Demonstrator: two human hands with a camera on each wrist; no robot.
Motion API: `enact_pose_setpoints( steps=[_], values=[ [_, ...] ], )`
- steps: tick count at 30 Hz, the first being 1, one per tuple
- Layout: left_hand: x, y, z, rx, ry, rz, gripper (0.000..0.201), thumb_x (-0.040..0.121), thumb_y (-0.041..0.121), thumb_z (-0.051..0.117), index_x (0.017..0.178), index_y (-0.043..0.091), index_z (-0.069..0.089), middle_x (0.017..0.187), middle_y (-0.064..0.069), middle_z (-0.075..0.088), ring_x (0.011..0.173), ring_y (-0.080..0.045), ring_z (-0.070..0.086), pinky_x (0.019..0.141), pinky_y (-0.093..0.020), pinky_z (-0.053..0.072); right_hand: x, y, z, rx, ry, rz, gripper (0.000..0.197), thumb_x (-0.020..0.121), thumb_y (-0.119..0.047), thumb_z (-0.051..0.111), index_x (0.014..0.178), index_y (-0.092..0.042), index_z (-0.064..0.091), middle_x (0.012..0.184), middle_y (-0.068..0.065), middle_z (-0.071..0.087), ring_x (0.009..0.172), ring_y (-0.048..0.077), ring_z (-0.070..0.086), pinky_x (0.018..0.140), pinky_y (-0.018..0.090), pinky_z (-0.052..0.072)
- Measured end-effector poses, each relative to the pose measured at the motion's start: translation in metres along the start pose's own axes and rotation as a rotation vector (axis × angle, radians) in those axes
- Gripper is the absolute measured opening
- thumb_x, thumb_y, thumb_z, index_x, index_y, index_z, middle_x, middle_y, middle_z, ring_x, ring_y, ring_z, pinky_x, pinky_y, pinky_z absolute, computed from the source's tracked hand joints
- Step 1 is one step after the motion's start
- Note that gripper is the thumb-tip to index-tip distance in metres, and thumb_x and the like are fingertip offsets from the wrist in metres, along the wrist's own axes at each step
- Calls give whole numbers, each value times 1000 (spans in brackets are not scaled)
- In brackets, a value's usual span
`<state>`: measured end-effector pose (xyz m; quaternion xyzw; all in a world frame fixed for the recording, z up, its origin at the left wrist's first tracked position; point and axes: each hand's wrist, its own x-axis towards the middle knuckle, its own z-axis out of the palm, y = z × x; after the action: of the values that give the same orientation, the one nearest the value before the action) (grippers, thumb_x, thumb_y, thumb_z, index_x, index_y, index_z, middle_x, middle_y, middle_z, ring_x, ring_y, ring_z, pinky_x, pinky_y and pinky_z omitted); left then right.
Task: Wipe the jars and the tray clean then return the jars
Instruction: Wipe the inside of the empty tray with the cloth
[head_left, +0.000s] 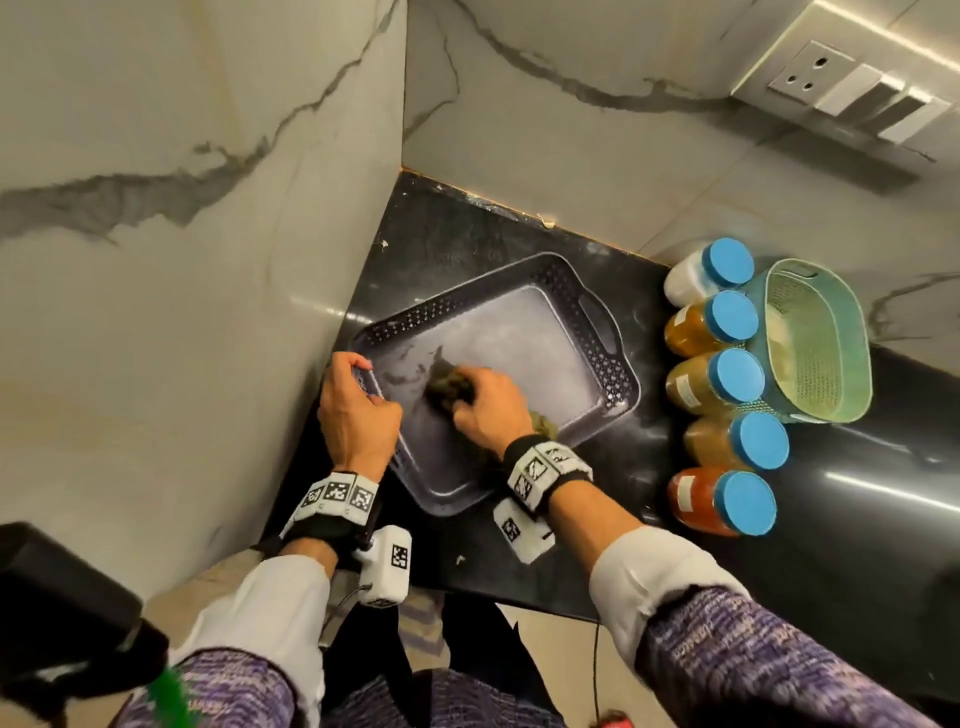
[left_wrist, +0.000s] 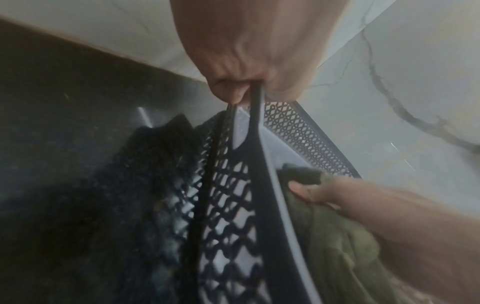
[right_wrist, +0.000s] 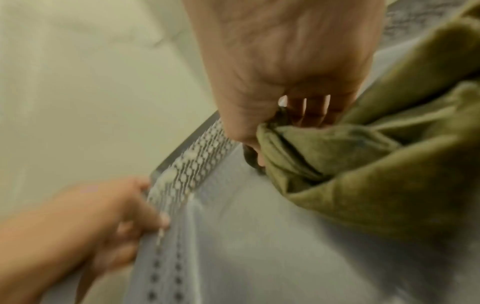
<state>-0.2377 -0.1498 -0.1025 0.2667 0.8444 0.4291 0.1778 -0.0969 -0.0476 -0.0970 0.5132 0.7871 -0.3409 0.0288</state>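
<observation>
A grey tray (head_left: 545, 332) with perforated walls lies on the black counter in the corner. My left hand (head_left: 358, 405) grips the handle at the tray's left end (left_wrist: 255, 115), fingers curled round it. My right hand (head_left: 488, 405) clutches a bunched olive-green cloth (head_left: 449, 387) and holds it down on the tray floor near the left end; the cloth (right_wrist: 350, 156) trails back under my wrist. Several blue-lidded jars (head_left: 727, 379) stand in a row to the right of the tray, outside it. Dusty smears show on the tray floor beside the cloth.
A pale green plastic basket (head_left: 815, 343) sits right of the jars. Marble walls close in the corner at left and behind. A socket panel (head_left: 852, 93) is on the back wall. The counter's front edge runs below my wrists.
</observation>
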Motion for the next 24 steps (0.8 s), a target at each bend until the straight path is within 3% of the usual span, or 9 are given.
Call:
enact_pose_setpoints(
  steps=[2, 5, 8, 11, 16, 21, 24],
  values=[
    [2, 2, 2, -19, 31, -29, 44, 63, -11, 59, 102, 10, 57, 98, -14, 66, 87, -39, 59, 74, -40, 43, 12, 14, -8, 60, 83, 165, 40, 83, -24, 73, 123, -23, 71, 114, 13, 77, 110, 38, 69, 89, 40, 56],
    [3, 5, 3, -24, 24, -3, 44, 64, -11, 58, 102, 10, 58, 98, -13, 65, 82, -35, 57, 73, -38, 43, 17, 38, -25, 73, 204, 275, 30, 86, -27, 72, 115, -19, 72, 108, 18, 76, 106, 42, 68, 83, 41, 54],
    [5, 3, 2, -14, -3, 23, 45, 65, -13, 58, 103, 11, 55, 93, -10, 63, 75, -26, 51, 70, -33, 40, 24, 58, -50, 56, 319, 368, 27, 87, -22, 67, 114, -19, 72, 112, 20, 75, 108, 43, 68, 88, 43, 55],
    [5, 1, 2, -4, -3, 29, 45, 66, -12, 60, 102, 14, 53, 88, -7, 61, 71, -26, 52, 68, -33, 42, 35, 68, -63, 94, 371, 431, 31, 88, -20, 65, 119, -16, 70, 118, 21, 73, 113, 44, 66, 95, 45, 53],
    [5, 4, 11, -15, 28, 8, 45, 64, -11, 61, 102, 10, 50, 90, -9, 61, 74, -28, 51, 69, -33, 38, 46, 57, -53, 189, 223, 336, 38, 91, -23, 76, 126, -11, 66, 123, 16, 72, 117, 33, 66, 99, 35, 49],
    [5, 3, 17, -27, 48, -11, 45, 63, -9, 60, 101, 11, 49, 91, -11, 61, 79, -39, 57, 69, -36, 38, 44, 22, -23, 111, -81, 85, 39, 85, -9, 74, 124, -13, 67, 117, 15, 75, 110, 33, 70, 102, 43, 55],
    [5, 3, 19, -33, 61, -9, 45, 63, -7, 61, 101, 13, 48, 93, -12, 63, 82, -41, 59, 69, -41, 42, 28, -6, -12, 38, -300, -109, 41, 85, -1, 68, 125, -10, 68, 121, 15, 74, 113, 32, 69, 104, 40, 54]
  ],
)
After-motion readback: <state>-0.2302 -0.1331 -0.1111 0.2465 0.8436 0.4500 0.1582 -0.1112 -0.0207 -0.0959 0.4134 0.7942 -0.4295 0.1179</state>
